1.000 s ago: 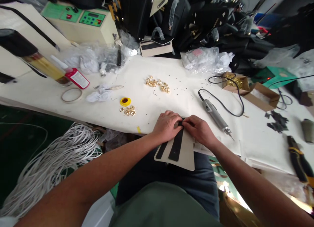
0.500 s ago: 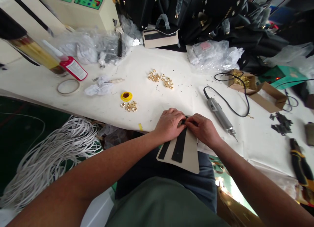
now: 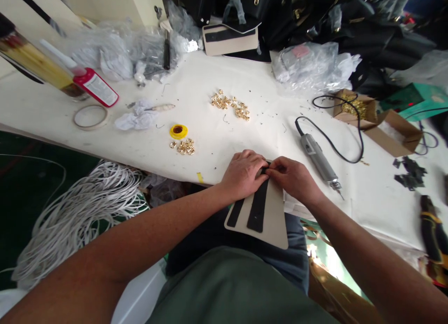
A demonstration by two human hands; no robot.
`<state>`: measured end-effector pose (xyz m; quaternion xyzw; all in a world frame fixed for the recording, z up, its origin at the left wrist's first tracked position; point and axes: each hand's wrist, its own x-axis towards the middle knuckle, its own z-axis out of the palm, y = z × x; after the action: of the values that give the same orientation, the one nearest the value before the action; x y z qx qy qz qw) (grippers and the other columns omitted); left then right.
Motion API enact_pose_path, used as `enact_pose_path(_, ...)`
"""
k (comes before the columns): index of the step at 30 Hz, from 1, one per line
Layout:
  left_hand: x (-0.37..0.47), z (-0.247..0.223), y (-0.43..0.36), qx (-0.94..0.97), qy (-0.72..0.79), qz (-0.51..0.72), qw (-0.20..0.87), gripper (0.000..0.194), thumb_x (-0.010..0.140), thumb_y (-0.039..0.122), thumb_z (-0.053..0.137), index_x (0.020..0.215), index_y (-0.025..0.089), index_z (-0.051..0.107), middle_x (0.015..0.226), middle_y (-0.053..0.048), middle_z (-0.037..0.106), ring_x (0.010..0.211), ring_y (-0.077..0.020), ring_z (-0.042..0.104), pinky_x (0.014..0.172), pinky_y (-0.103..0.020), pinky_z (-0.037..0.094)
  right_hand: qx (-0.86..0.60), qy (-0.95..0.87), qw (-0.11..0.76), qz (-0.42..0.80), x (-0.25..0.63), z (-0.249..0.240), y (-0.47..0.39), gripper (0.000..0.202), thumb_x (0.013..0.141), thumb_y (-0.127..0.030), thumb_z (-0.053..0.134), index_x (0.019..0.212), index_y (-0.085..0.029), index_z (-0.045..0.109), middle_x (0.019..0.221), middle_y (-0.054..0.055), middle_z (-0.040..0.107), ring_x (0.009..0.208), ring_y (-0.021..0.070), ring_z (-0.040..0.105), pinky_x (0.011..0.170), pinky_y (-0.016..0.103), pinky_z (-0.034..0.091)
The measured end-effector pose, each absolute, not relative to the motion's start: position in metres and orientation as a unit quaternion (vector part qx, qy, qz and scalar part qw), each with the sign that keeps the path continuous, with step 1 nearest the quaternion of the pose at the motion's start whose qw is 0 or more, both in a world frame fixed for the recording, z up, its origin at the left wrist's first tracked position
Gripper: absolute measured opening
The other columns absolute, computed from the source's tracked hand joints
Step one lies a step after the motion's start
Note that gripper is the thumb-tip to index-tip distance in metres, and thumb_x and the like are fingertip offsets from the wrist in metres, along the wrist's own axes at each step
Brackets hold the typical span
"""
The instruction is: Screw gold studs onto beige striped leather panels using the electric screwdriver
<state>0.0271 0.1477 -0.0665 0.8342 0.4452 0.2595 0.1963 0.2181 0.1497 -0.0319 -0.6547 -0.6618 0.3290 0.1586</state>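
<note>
A beige flat panel [image 3: 275, 224] with rounded corners rests at the table's front edge and juts over my lap. Two black strips [image 3: 258, 208] run along its upper face. My left hand [image 3: 243, 175] lies over the panel's far left part, fingers curled and closed on it. Thumb and fingers of my right hand [image 3: 293, 178] pinch at the far end of the longer black strip. Both sets of fingertips meet there and hide what lies between them.
Gold rings [image 3: 185, 147] and small gold fittings [image 3: 231, 105] lie beyond my hands, near a yellow spool [image 3: 178, 131]. A corded grey rotary tool [image 3: 320, 158] and pliers [image 3: 432, 230] are at right. A red-labelled bottle [image 3: 96, 87] and tape roll [image 3: 90, 117] are at left.
The camera view has tilted down slightly, so the table's things sit a little higher. Both hands stay at the panel's far end, with only small finger shifts.
</note>
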Motion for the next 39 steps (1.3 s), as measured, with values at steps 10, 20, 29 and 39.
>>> enact_pose_path(10,0.028,-0.066,0.148,0.835,0.445,0.258,0.198,0.023,0.089,0.033,0.071,0.110,0.024,0.067,0.122,-0.003,0.071,0.121,-0.0273,0.054,0.100,-0.046,0.043,-0.643,-0.626,0.164,0.409,0.223,-0.035,0.157,0.020,0.077,-0.040,0.072,0.078,-0.020,0.071,0.065,-0.002,0.066,0.060,0.0138,0.055,0.056,0.027,0.039)
enact_pose_path(20,0.028,-0.068,0.148,0.830,0.443,0.273,0.201,0.020,0.088,0.031,0.072,0.107,0.024,0.068,0.120,-0.002,0.073,0.119,-0.0262,0.055,0.098,-0.045,0.044,-0.662,-0.671,0.249,0.222,0.251,-0.018,0.145,0.036,0.088,-0.051,0.063,0.100,-0.020,0.076,0.091,0.006,0.074,0.078,0.0214,0.067,0.072,0.034,0.051)
enact_pose_path(29,0.028,-0.069,0.147,0.834,0.437,0.278,0.191,0.021,0.088,0.029,0.072,0.108,0.027,0.071,0.120,0.000,0.072,0.117,-0.0258,0.055,0.099,-0.045,0.044,-0.780,-0.624,0.047,0.018,0.333,-0.032,0.154,0.062,0.082,-0.062,0.062,0.128,-0.021,0.068,0.127,0.016,0.064,0.098,0.0335,0.065,0.075,0.043,0.050)
enact_pose_path(39,0.028,-0.069,0.148,0.832,0.437,0.281,0.195,0.019,0.088,0.029,0.071,0.107,0.026,0.073,0.121,-0.002,0.073,0.118,-0.0259,0.055,0.098,-0.045,0.045,-0.550,-0.407,0.537,0.495,0.282,0.012,0.145,0.030,0.083,-0.046,0.053,0.096,-0.022,0.065,0.089,0.006,0.066,0.076,0.0219,0.065,0.070,0.040,0.058)
